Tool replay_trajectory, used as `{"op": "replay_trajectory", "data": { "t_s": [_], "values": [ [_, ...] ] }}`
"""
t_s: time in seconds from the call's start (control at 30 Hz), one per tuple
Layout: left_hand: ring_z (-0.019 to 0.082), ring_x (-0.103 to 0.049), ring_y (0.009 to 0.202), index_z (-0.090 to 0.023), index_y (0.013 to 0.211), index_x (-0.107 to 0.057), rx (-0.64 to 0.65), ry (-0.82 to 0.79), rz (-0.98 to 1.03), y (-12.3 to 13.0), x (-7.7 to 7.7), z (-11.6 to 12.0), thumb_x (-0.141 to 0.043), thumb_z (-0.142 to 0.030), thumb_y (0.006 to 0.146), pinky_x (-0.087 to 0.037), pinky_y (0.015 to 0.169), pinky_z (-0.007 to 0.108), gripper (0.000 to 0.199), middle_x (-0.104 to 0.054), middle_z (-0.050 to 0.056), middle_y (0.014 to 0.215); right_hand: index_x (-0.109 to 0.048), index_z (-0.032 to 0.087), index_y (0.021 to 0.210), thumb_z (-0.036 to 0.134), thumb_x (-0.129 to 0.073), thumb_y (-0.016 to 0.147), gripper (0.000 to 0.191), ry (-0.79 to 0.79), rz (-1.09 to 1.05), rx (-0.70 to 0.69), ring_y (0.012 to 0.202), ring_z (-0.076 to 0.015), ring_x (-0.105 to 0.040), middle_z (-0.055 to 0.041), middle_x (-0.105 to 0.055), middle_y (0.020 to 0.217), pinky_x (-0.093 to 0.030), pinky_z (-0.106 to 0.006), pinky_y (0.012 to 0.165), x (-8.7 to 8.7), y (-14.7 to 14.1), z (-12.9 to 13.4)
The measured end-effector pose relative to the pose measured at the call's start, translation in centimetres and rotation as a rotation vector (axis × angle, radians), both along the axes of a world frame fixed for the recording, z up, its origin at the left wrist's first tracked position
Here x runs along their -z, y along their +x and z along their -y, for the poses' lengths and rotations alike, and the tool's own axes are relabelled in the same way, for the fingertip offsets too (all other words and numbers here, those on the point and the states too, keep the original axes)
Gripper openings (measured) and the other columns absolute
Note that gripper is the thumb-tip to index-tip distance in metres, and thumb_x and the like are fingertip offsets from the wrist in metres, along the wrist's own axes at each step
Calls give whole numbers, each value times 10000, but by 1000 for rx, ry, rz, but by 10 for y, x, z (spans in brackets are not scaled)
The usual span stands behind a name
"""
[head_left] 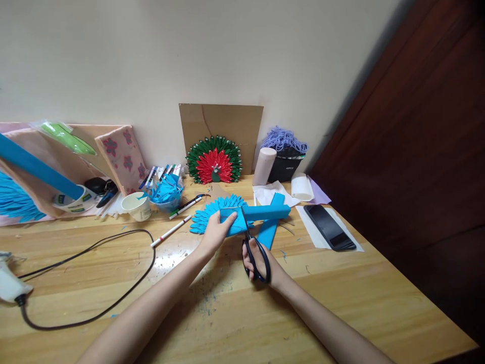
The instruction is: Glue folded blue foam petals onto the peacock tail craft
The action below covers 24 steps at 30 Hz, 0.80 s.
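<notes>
Near the middle of the table, my left hand point(216, 230) pinches a folded blue strip point(265, 212) by its left end, thumb on top. My right hand point(261, 260) is closed round the black handles of a pair of scissors point(247, 232). The blades point away from me and lie across the strip, just right of my left thumb. Behind my left hand is a fan-shaped blue petal piece point(204, 215), partly hidden by the hand and strip. Another flat blue strip point(268, 233) lies slanted under the held one.
A red and green peacock fan point(214, 162) leans on a cardboard sheet point(231, 119). Left are a paper cup point(137, 207), a tub of blue pieces point(166, 197), a marker point(170, 231) and a looping black cable point(91, 319). A phone point(329, 227) lies right.
</notes>
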<state>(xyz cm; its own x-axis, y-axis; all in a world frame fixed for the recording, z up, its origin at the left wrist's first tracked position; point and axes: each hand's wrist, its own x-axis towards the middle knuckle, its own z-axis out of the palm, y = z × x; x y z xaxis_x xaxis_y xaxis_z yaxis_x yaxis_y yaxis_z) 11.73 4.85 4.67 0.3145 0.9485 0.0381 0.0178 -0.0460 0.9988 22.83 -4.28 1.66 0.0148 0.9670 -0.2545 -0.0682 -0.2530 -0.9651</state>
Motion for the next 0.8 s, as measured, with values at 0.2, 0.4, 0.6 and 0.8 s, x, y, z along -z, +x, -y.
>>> {"op": "replay_trajectory", "data": {
  "t_s": [0.2, 0.4, 0.6, 0.8],
  "values": [
    [197, -602, 763, -123, 839, -638, 50, -71, -4, 0, 0, 2, -609, -435, 689, -457, 725, 312, 347, -680, 67, 834, -404, 190, 672, 808, -388, 580, 625, -52, -17, 41, 254, -45, -328, 108, -349, 370, -304, -164, 271, 4, 4, -5],
    [175, -572, 711, -125, 750, -611, 6, -9, -11, 0, 1, 3, -569, -423, 724, -440, 699, 292, 302, -653, 46, 748, -431, 180, 696, 765, -400, 637, 589, 66, -111, 128, 264, -64, -384, 100, -368, 368, -321, -172, 293, 3, 9, -11],
    [165, -558, 680, -135, 756, -599, 94, 4, 6, 5, -2, 14, -634, -405, 663, -433, 672, 278, 288, -637, 29, 717, -456, 172, 677, 519, -598, 699, 375, 230, -4, 204, 403, -84, -489, 58, -457, 505, -427, -211, 422, -4, 15, -11],
    [172, -582, 715, -138, 807, -614, 84, -158, 49, 5, -6, 21, -727, -364, 568, -453, 688, 280, 348, -663, 45, 789, -447, 181, 710, 420, -654, 682, 317, 265, -153, 220, 370, -74, -434, 91, -397, 445, -388, -206, 400, -6, 25, -15]
  ]
}}
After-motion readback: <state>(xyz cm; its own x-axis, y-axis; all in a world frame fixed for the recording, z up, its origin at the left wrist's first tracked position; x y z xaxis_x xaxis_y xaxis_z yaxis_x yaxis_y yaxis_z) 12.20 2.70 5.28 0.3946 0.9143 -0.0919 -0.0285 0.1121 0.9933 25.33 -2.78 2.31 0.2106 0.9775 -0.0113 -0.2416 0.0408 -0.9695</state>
